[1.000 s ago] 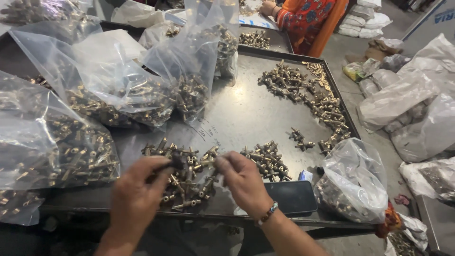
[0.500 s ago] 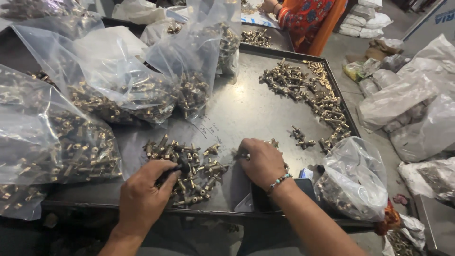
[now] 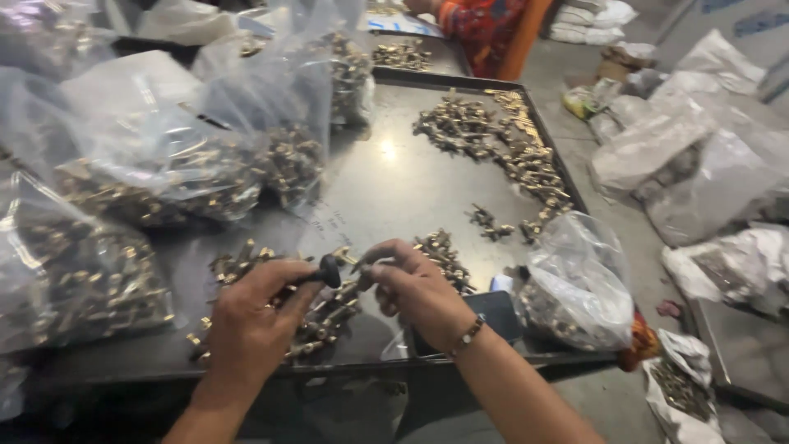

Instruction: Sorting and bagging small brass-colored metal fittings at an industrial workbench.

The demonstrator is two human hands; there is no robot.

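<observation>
Two hands meet over the near edge of the desk (image 3: 386,177). My left hand (image 3: 251,316) has its fingers (image 3: 283,275) closed on a small black knob-like part (image 3: 329,270), holding it up just above the pile. My right hand (image 3: 415,288) pinches its fingers (image 3: 380,256) together right beside that knob, seemingly on a small brass piece, though I cannot tell exactly what is between them. A bracelet (image 3: 470,330) sits on my right wrist.

Under both hands lies a heap of brass fittings (image 3: 329,312) on the dark metal surface. A dark flat phone (image 3: 493,316) rests just right of my right wrist, and beside it stands a clear plastic bag (image 3: 579,284) with more fittings in it. Several fuller bags of fittings (image 3: 164,177) crowd the left side. Farther out, loose brass fittings (image 3: 493,140) spread along the right edge, and a person in an orange garment (image 3: 485,25) is at the far end.
</observation>
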